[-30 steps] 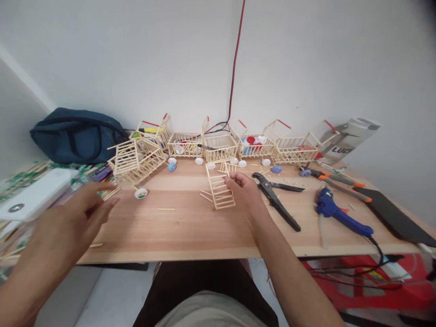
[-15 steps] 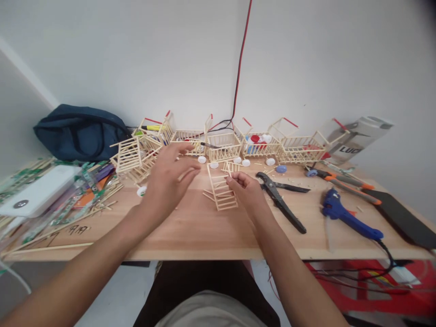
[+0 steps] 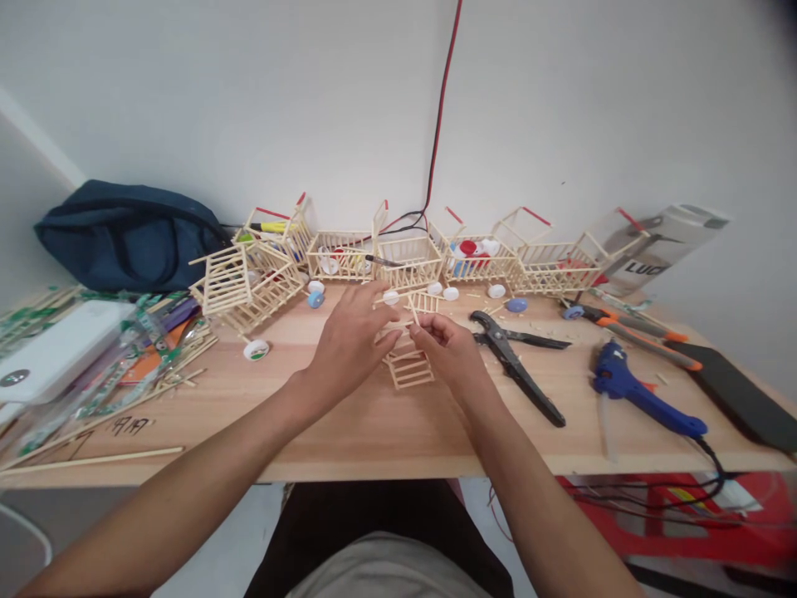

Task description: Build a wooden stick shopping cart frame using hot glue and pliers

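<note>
My right hand (image 3: 449,342) pinches a short wooden stick (image 3: 413,311) between thumb and fingertips, over the middle of the table. Just to its left, my left hand (image 3: 354,332) is open, its thumb and fingers apart and close to the stick. Beneath both hands lies a small ladder-like wooden stick panel (image 3: 412,370), its upper part partly hidden by my fingers. Another slatted stick piece (image 3: 426,302) lies flat behind it.
Several stick-built carts with red handles, such as one cart (image 3: 554,270), line the wall. Pliers (image 3: 516,365), a blue glue gun (image 3: 647,397) and a black slab (image 3: 735,394) are on the right. A white power bank (image 3: 68,349), loose sticks and a blue bag (image 3: 134,237) occupy the left.
My left hand has moved right, from beside the stacked carts to the stick at my right fingertips. My right hand still pinches its stick in nearly the same place.
</note>
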The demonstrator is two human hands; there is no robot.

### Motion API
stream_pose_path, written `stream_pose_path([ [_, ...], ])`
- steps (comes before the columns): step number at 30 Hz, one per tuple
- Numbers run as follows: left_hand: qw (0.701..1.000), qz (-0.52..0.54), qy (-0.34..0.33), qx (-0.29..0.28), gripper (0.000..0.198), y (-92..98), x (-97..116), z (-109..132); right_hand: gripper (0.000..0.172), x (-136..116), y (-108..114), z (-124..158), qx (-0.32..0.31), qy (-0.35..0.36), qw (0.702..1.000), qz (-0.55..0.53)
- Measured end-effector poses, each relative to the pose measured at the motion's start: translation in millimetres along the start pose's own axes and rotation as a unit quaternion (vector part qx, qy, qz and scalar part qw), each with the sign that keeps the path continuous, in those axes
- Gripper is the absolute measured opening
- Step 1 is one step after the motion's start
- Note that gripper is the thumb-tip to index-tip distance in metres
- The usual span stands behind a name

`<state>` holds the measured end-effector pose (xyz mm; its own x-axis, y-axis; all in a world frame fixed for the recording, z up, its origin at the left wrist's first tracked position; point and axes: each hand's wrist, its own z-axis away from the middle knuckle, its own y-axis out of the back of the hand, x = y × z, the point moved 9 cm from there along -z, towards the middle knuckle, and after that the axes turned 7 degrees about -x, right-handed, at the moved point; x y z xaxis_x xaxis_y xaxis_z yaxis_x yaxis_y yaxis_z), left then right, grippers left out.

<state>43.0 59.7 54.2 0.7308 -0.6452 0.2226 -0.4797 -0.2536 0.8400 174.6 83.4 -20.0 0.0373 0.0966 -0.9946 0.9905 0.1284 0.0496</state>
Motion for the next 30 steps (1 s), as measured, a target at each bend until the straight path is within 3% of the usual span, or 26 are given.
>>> stream_pose_path([
  [10,1.0,-0.002,0.017,-0.012,0.01,-8.7,1.2,2.4,0.022,-0.1,-4.6,0.9,-0.021,0.027,0.999,0.018],
  [30,0.999,0.016,0.026,0.016,0.019,-9.2,-4.7,5.9,0.024,-1.8,-6.9,2.2,-0.011,0.032,0.999,0.022],
])
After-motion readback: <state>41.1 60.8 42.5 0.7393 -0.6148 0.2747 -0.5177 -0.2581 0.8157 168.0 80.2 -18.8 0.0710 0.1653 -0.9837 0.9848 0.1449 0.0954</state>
